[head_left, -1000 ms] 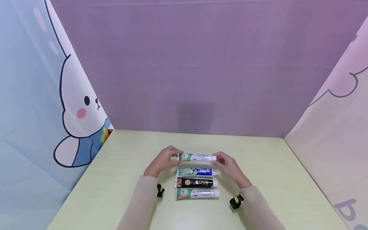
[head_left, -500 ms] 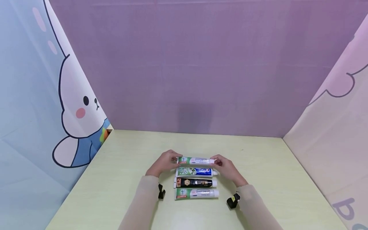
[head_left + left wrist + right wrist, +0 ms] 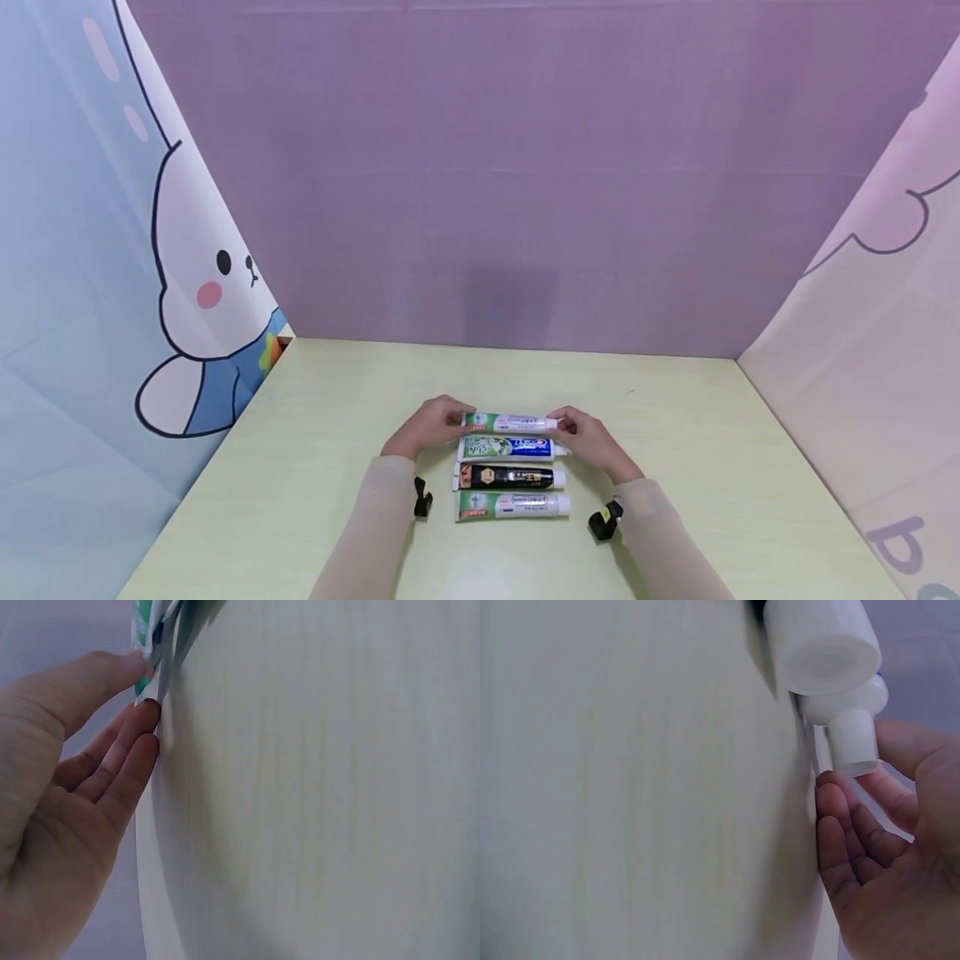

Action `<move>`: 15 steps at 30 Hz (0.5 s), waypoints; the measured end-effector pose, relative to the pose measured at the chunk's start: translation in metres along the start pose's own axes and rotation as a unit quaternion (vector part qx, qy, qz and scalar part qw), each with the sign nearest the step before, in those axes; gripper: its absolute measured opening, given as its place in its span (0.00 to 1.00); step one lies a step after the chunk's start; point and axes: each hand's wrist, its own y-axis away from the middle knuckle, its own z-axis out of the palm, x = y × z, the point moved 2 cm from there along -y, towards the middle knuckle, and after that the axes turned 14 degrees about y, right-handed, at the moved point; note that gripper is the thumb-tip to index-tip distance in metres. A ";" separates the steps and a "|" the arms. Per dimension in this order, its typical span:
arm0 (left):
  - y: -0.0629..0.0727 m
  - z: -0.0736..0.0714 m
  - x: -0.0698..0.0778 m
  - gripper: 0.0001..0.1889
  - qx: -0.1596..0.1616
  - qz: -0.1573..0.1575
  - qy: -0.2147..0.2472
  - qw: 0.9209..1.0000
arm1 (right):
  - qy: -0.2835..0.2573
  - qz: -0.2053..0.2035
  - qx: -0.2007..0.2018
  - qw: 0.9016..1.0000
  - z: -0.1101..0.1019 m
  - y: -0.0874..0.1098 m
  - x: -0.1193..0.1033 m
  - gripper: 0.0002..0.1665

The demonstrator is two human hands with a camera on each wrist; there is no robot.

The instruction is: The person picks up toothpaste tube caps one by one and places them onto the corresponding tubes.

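Observation:
Between my two hands lies a green-and-white toothpaste tube [image 3: 513, 423], the farthest of a stacked row in the head view. My left hand [image 3: 429, 427] pinches its flat crimped end, with the thumb and fingertips at the edge in the left wrist view. My right hand [image 3: 592, 439] grips the cap end, and its fingers partly hide that cap. Just nearer is a blue-and-green toothpaste tube [image 3: 504, 449], close against the held one. A black toothpaste tube [image 3: 510, 477] and another green-and-white toothpaste tube [image 3: 513, 505] follow below. White caps [image 3: 832, 656] point right.
The tubes lie on a pale yellow-green tabletop [image 3: 315, 500]. A purple curtain [image 3: 510, 183] rises behind it, with a rabbit-print cloth [image 3: 67, 250] at left and a pale printed cloth [image 3: 885, 350] at right. Black wrist cameras [image 3: 604, 521] sit under both sleeves.
Both hands have drawn the farthest green-and-white toothpaste tube toward the person, narrowing the gap to the blue-and-green one. The other tubes keep their places.

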 end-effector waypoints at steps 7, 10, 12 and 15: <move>0.001 0.000 -0.005 0.18 0.006 -0.011 0.014 1.000 | 0.011 0.001 -0.016 1.000 -0.001 0.000 -0.001 0.17; 0.001 0.001 -0.006 0.18 0.007 -0.004 0.015 1.000 | 0.012 -0.002 -0.015 1.000 -0.002 0.001 -0.001 0.19; 0.002 0.000 -0.006 0.19 0.007 -0.004 0.017 1.000 | 0.012 -0.001 -0.016 1.000 -0.002 0.002 -0.002 0.20; 0.003 -0.001 -0.006 0.19 0.007 -0.004 0.020 1.000 | 0.014 -0.005 -0.012 1.000 -0.003 0.003 -0.003 0.20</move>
